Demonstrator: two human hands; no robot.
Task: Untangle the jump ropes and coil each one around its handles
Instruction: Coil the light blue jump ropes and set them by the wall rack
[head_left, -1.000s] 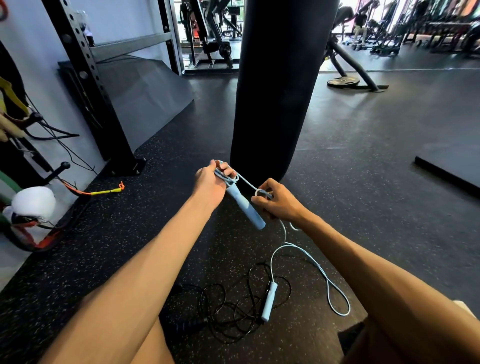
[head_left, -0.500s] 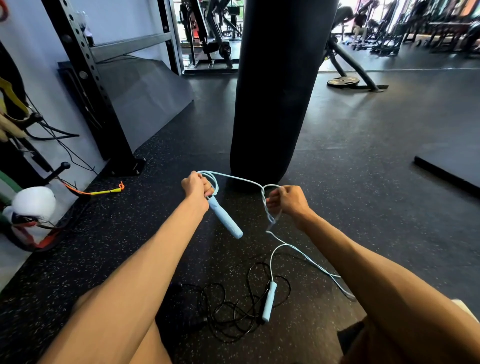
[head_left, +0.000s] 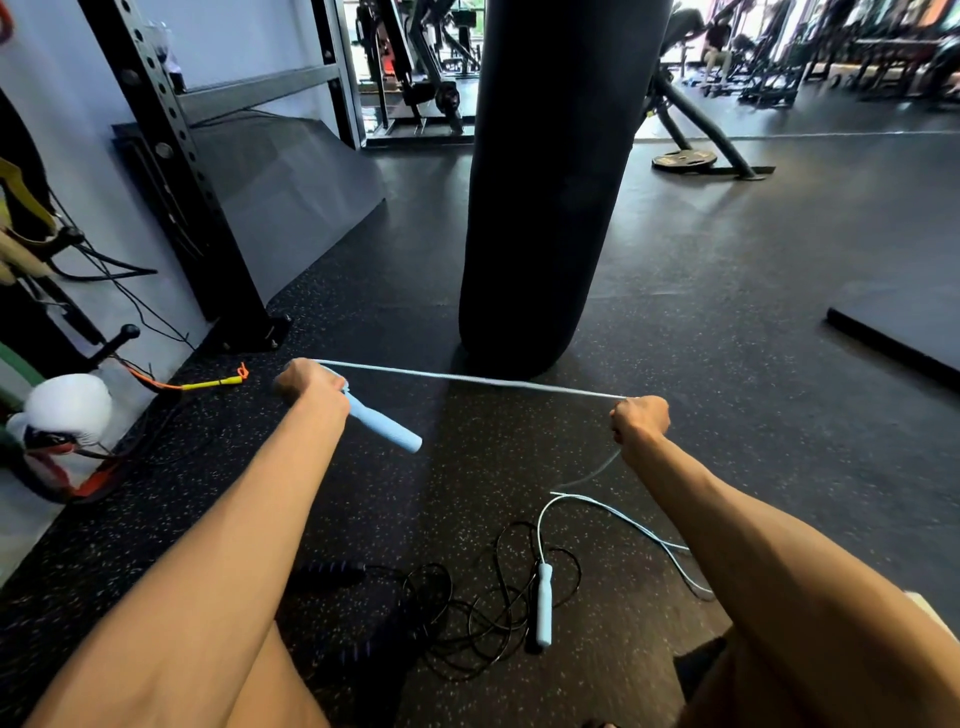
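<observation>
Head view: taut pale-blue rope (head_left: 467, 379)

Before the black cylindrical punching bag (head_left: 540, 182), we hold the thin light-blue plastic jump rope (head_left: 467, 379) stretched across its foot. Our left hand (head_left: 311, 387), left of the bag, grips the rope's light-blue tubular handle (head_left: 387, 428); our right hand (head_left: 639, 418), right of it, grips the cord. Nearer us than the bag, on the speckled black rubber floor (head_left: 727, 270), the second light-blue tubular handle (head_left: 544, 605) lies among the loops of the tangled thin black jump rope (head_left: 467, 618). Left of the bag stands the black perforated steel rack post (head_left: 171, 156); farther left lies a white padded boxing glove (head_left: 65, 408). Right of the bag lies a flat black rubber mat (head_left: 893, 322); behind the bag, to its right, lies a round black weight plate (head_left: 683, 160).
</observation>
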